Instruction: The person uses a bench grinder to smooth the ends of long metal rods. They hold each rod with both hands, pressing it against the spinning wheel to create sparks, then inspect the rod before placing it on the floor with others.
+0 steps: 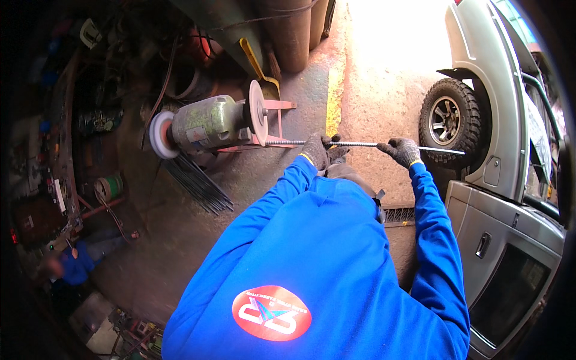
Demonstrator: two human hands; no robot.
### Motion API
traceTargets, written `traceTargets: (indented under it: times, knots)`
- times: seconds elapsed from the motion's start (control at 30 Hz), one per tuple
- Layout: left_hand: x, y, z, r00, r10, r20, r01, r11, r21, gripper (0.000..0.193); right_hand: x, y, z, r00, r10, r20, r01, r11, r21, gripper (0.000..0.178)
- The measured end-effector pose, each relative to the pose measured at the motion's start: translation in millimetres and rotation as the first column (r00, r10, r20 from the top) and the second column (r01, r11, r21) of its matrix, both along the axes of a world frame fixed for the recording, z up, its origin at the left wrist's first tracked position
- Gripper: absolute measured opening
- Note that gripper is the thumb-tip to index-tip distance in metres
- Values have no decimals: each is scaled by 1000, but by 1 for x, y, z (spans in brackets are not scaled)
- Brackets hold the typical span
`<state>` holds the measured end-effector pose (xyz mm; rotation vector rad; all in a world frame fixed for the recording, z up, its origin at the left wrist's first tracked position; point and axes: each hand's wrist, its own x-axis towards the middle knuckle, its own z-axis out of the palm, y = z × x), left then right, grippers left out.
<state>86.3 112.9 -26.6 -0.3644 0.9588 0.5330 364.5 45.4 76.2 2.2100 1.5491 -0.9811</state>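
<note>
A long ribbed steel rod (360,144) lies level across the view, held in both my gloved hands. My left hand (316,151) is closed round it nearer the bench grinder. Farther right, my right hand (401,151) grips it with closed fingers, and a smooth-looking length of rod sticks out beyond. The rod's left end meets the edge of the flat, pale disc (258,112) on the grinder; whether it touches cannot be told. The worn green grinder motor (207,122) carries a thicker white wheel (161,135) at its other end.
A reddish metal stand (279,105) supports the grinder. Below it lies a bundle of dark rods (198,185). A silver vehicle (486,198) with a large rear tyre (449,117) stands close at right. A floor grate (399,215) lies beside me; another person (75,264) is at lower left.
</note>
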Motion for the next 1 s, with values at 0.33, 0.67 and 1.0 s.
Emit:
traceTargets:
  times: [0.33, 0.67, 1.0]
  knots:
    - [0, 3, 12, 1000, -7, -20, 6, 1000, -19, 22, 2, -4, -4, 1000, 1, 1, -1, 994, 111, 75]
    - [1, 6, 3, 1000, -1, -5, 1, 998, -68, 23, 1, -5, -3, 999, 4, 35, -8, 991, 137, 76]
    - [3, 8, 11, 999, 25, -27, -27, 996, -81, 18, -1, -5, 2, 998, 26, 61, -39, 976, 212, 74]
